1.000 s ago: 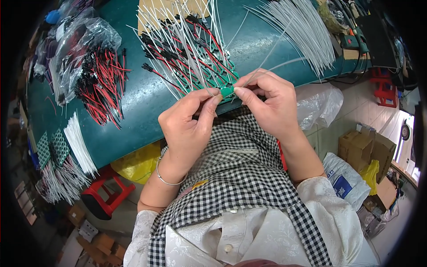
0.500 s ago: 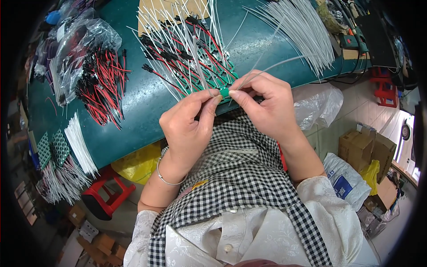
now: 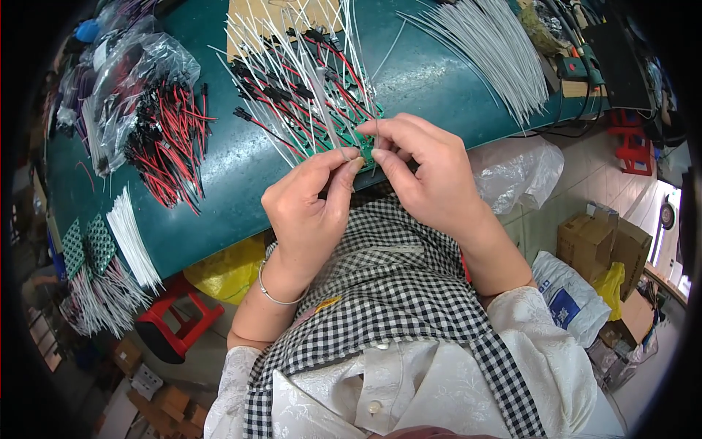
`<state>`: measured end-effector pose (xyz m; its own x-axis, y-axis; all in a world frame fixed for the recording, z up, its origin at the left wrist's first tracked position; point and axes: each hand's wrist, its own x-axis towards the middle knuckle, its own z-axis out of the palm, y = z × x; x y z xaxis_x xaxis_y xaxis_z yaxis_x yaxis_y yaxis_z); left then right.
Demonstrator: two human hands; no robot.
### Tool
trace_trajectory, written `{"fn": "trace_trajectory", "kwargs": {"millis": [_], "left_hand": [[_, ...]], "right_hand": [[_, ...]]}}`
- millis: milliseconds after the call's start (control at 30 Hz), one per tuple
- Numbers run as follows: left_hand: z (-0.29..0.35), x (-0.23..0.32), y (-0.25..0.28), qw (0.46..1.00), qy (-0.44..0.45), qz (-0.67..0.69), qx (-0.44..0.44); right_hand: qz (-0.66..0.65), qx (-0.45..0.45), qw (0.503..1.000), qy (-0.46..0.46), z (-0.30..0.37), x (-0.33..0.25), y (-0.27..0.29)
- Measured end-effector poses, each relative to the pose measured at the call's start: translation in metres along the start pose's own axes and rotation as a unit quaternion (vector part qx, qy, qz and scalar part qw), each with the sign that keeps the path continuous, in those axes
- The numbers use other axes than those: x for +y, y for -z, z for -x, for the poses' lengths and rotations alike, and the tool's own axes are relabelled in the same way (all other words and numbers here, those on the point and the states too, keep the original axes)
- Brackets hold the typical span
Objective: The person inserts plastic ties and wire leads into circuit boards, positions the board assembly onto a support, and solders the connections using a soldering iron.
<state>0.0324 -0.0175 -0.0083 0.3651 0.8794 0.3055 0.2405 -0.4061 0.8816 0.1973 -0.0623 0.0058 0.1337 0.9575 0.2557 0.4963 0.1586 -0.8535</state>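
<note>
My left hand (image 3: 311, 194) is closed, its thumb and forefinger pinching a thin grey wire beside the near edge of the small green circuit boards (image 3: 365, 148). Across from it is my right hand (image 3: 431, 164), fingers curled in around another thin grey wire (image 3: 376, 135) that stands nearly upright at the same edge. The forefinger reaches past this wire, and the thumb tip lies against it. Black-ended red and black leads (image 3: 270, 128) and long white wires (image 3: 248, 36) crowd over the boards. My fingertips hide part of the board edge.
Red and black leads (image 3: 172, 139) lie left beside a clear plastic bag (image 3: 146, 62). Nearby is a white wire bundle (image 3: 133, 238). Loose grey wires (image 3: 490, 55) spread at the far right of the green table (image 3: 219, 179). A red stool (image 3: 179, 322) stands below left, cartons (image 3: 603, 241) right.
My right forefinger has lifted and moved left over the boards. The long grey wire that swept out to the right no longer shows there. My left hand has stayed in place.
</note>
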Motion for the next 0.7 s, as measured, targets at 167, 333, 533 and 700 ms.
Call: {"fn": "trace_trajectory", "kwargs": {"millis": [167, 333, 533, 700], "left_hand": [[-0.0003, 0.0007, 0.0012, 1.0, 0.017, 0.005, -0.007], [0.0001, 0.0, 0.0008, 1.0, 0.019, 0.009, -0.007], [-0.0005, 0.0013, 0.001, 1.0, 0.01, -0.011, -0.005], [-0.0012, 0.0004, -0.0004, 0.999, -0.022, -0.04, -0.007]], "right_hand": [[-0.025, 0.002, 0.999, -0.041, 0.002, -0.0021, 0.0032], [-0.056, 0.002, 0.997, -0.06, 0.0025, -0.0033, 0.005], [-0.064, 0.012, 0.996, -0.055, 0.0025, -0.0012, 0.0033], [-0.069, 0.018, 0.996, -0.06, 0.0029, -0.0014, 0.004]]}}
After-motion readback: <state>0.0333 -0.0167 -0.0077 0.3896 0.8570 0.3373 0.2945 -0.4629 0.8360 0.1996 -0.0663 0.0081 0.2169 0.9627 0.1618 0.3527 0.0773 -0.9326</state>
